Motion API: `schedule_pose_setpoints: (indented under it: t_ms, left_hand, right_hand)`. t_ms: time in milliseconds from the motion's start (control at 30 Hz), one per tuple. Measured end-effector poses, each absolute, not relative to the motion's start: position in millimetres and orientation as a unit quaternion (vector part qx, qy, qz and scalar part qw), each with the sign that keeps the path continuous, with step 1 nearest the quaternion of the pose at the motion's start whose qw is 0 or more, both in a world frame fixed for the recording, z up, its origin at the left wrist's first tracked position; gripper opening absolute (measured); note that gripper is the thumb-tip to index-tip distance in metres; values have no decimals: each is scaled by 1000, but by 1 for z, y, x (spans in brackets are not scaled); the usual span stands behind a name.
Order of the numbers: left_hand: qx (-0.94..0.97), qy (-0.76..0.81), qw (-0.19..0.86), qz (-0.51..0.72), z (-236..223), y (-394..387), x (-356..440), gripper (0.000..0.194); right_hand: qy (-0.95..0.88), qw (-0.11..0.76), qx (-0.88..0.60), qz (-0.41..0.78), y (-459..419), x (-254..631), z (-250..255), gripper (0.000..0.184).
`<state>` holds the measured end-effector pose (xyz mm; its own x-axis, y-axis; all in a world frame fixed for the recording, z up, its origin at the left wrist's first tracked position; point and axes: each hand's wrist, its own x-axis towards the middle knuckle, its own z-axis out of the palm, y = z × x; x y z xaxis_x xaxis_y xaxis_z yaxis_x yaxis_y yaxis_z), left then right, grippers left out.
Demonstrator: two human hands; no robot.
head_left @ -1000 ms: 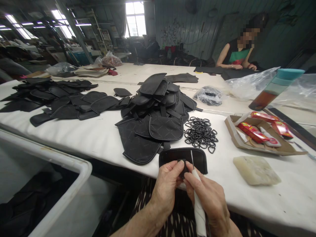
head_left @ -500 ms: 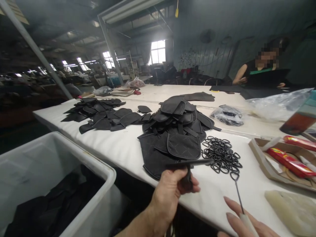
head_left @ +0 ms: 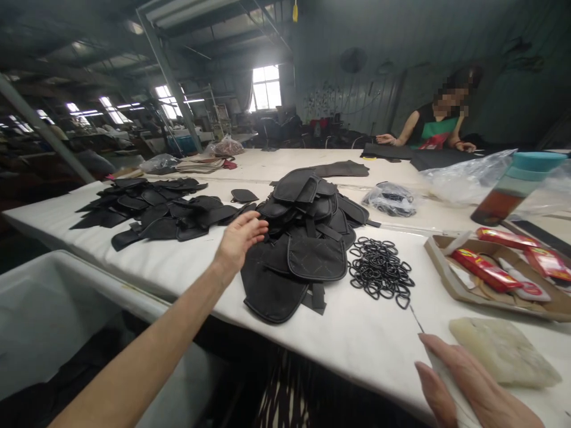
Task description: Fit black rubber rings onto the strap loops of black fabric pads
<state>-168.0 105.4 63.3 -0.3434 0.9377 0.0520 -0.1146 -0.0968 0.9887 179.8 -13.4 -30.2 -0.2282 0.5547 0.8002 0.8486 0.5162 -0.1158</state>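
My left hand (head_left: pixel 243 239) is at the left side of a heap of black padded fabric pieces (head_left: pixel 316 255), its fingers stretched out and holding nothing. Whether the fingertips touch the heap, I cannot tell. In my right hand (head_left: pixel 473 380) is an awl (head_left: pixel 450 383) with a pale handle and a thin metal shaft. Its tip points at the near edge of a pile of black D-rings (head_left: pixel 379 267), close to one ring lying at the front. Short black straps (head_left: pixel 318 296) stick out from under the front of the heap.
Another spread of black pieces (head_left: pixel 156 202) lies to the left. At the right are a cardboard tray (head_left: pixel 446 282) with red packets, a yellowish block (head_left: pixel 504 351) and a tilted bottle (head_left: pixel 513 190). A white bin (head_left: pixel 89 279) stands below left. Another person (head_left: pixel 428 128) works across the table.
My left hand has let go of a black piece and moved up and left to the heap. My right hand with the awl has shifted slightly; the ring at its tip now lies by the pile.
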Motion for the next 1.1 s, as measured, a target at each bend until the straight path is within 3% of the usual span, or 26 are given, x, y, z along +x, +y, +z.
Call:
schedule_pose_setpoints:
  t_ms: [67,133,233,333,433,567,767,933,1100]
  left_hand:
    - [488,520,417,564,39,84,-135,12]
    - [760,464,256,377,20,66,-109,14]
    - [919,366,-15,148,5,59,-92,23]
    - [932,319,-160,59,-1,70,-92,23]
    - [940,279,-191,52,-4,85,-97,27]
    - [937,304,-93,144,-8,92,-98,27]
    - [703,466,287,454,23,83,-78,19]
    - [534,459,501,502,56,73,-58,19]
    - [474,435,563,518,73,80,-64,17]
  right_hand:
    - [-754,441,-458,-166,-11,171,-23,29]
    - [-751,453,-461,-132,-6,165,-16,24]
    - [-761,464,-451,-45,4,162,-11,19]
    - [-760,459,-459,23,17,167,-15,17]
    - [-764,431,-478,51,31,170,-23,18]
    - [-793,354,-495,33,50,167,-26,26]
    - [-810,283,-513,1,74,154,-24,24]
    - [-820,258,-511,7,79,151,-25,18]
    - [-825,247,-506,45,83,155,-21,23]
